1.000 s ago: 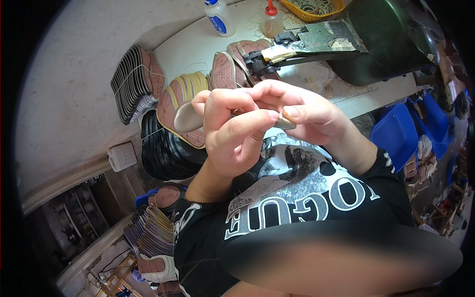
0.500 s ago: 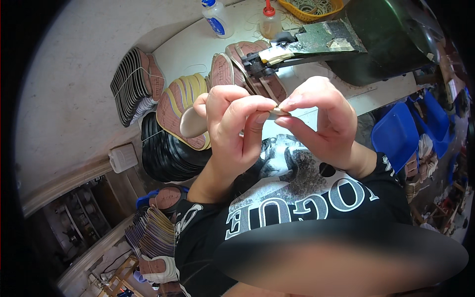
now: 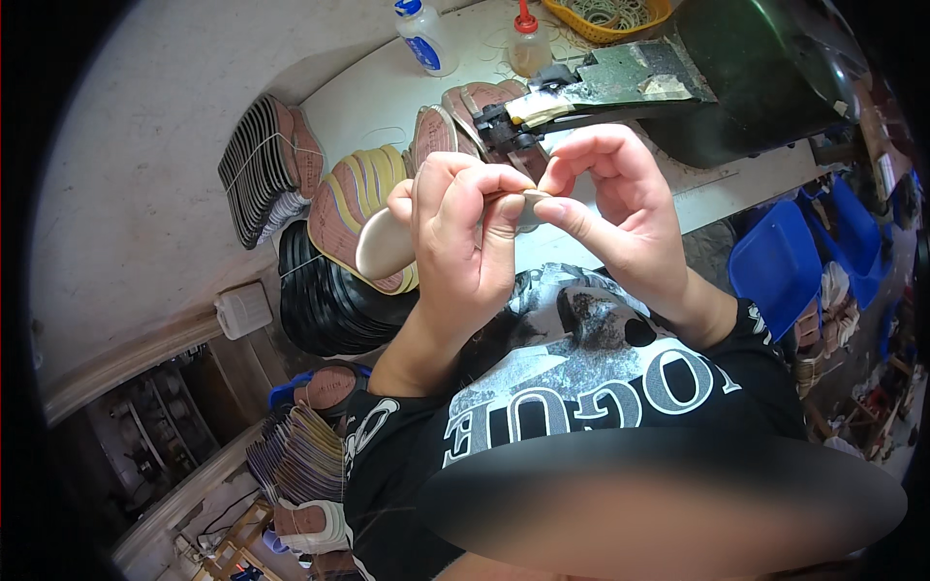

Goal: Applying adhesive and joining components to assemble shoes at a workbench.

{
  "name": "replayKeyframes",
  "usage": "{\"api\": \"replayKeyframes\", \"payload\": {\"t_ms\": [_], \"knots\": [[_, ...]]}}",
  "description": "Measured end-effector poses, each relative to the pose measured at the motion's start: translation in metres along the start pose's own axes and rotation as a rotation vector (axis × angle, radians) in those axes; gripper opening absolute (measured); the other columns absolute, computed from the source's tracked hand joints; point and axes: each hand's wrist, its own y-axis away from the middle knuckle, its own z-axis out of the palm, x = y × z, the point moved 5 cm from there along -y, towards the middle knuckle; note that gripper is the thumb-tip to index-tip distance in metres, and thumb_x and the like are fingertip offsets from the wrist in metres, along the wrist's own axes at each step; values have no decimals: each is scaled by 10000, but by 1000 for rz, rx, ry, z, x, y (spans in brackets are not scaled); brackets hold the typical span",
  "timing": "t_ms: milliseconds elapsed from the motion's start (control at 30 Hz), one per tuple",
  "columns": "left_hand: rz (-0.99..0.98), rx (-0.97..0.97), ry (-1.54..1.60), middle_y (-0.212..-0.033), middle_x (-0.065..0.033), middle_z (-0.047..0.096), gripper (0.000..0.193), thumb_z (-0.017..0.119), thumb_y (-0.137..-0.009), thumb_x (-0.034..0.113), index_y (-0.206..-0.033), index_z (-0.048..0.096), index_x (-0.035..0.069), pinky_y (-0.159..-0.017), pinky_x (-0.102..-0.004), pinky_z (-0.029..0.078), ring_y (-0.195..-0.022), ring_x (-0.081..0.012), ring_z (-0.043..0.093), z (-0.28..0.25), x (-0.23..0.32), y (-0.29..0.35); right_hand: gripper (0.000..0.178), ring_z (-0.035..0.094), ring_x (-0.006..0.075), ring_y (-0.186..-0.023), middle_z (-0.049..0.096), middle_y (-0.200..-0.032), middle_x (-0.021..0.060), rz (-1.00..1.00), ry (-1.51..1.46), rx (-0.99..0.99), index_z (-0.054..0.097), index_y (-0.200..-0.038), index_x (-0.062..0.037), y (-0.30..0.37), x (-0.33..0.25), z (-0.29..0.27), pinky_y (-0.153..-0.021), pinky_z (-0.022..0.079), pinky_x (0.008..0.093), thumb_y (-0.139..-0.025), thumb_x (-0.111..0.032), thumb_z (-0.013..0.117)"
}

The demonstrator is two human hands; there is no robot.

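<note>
A pale cream shoe sole is held up in front of my chest, seen nearly edge-on past my fingers. My left hand wraps round its middle, the thumb and forefinger pinching near the tip. At that tip, the thumb of my right hand and its forefinger close on the sole's end; its other fingers are loosely curled. Much of the sole is hidden behind my left hand. Just beyond it, a stack of pink and yellow-edged soles lies on the white table.
Bundles of black-edged soles and black soles sit at the left. A dark green machine arm reaches over the table. Behind stand a white bottle, a red-capped bottle and a yellow basket. Blue chairs are at the right.
Both hands have risen slightly with the sole. My right hand has shifted a little left, its fingers spreading more. More of the sole's rounded left end shows.
</note>
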Motion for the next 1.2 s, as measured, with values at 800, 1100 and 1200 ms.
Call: {"api": "replayKeyframes", "payload": {"t_ms": [800,1100,1200], "knots": [[-591,-536,1242,-803,31,576,258,684,-874,252,-978,584,38,-618,-197,423,-718,-29,526,23,-29,17,299,575,277,-1017,580,-1129,152,-303,397,-434,598,-1036,-9,-21,-44,19,-914,426,378,-784,-102,728],[-480,-52,998,-824,-16,630,182,634,-898,161,-981,567,15,-645,-218,450,-725,-41,570,3,-36,23,273,643,241,-716,642,-847,129,-206,864,-495,592,-1103,-23,-65,-57,48,-668,512,315,-840,-79,635],[-535,20,1029,-927,-67,639,234,589,-915,131,-1092,527,-7,-728,-242,479,-823,-78,602,-4,-43,22,314,645,244,-761,662,-894,136,-232,1043,-712,583,-1169,-16,-82,-54,67,-715,505,309,-856,2,563]]}}
